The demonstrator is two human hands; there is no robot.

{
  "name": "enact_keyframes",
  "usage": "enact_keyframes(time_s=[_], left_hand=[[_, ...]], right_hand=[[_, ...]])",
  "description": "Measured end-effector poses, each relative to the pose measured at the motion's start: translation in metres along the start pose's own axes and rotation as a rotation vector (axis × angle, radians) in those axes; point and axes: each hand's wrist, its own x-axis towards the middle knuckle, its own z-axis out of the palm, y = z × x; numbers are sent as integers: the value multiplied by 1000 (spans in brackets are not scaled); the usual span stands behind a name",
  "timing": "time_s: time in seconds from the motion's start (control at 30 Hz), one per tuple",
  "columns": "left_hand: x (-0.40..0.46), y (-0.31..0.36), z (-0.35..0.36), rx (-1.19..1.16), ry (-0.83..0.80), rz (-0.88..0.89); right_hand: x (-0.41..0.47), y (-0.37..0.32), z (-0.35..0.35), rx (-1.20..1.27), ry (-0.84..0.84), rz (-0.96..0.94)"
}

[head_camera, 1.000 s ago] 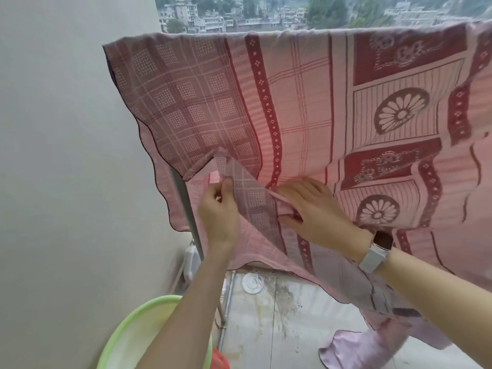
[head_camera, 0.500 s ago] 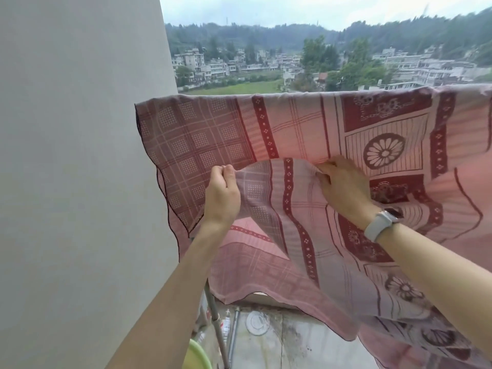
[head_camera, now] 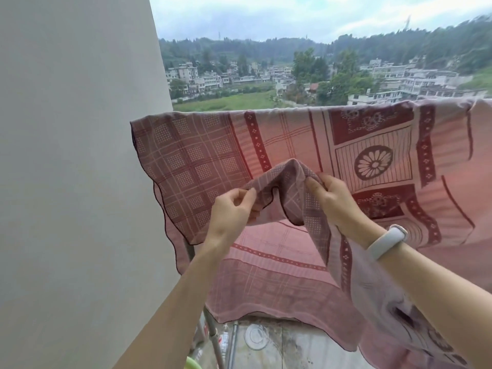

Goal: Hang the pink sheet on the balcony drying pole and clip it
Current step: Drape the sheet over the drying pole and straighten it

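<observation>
Draping over a horizontal line that runs left to right across the balcony opening, the pink sheet (head_camera: 306, 145) hangs with its long axis along that line, top edge level and near face falling toward the floor. The drying pole itself is hidden under the fold. The cloth is thin and soft, printed with a maroon check of dotted squares at the left end, dotted maroon bands, and panels holding round flower medallions; its hem is scalloped and edged in a dark line.

A loose corner of the sheet is lifted in front of the hung part and bunched into an arch between both hands. The left hand (head_camera: 230, 218) pinches the hem between thumb and curled fingers (head_camera: 237, 198). The right hand (head_camera: 336, 202) grips the other side of the bunch, fingers folded around the fabric, with the rest trailing down and right past the forearm. A white wristband (head_camera: 387, 242) sits on the right wrist.

To the left stands a plain pale wall (head_camera: 74, 169). Below the sheet, a thin metal stand leg (head_camera: 213, 334) slants down to a stained concrete floor (head_camera: 287, 344).
</observation>
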Motion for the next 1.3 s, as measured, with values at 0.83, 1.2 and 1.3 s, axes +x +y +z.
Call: enact_keyframes(time_s=[0.83,1.2,1.3], left_hand=[[34,67,-34,238,244,234],[41,18,-80,-58,426,-4],[24,-16,-60,58,238,-73]], right_hand=[[6,-44,-17,-477,-52,-557],[13,-19,35,-342,-281,-315],[14,-8,42,-366,-384,-193]])
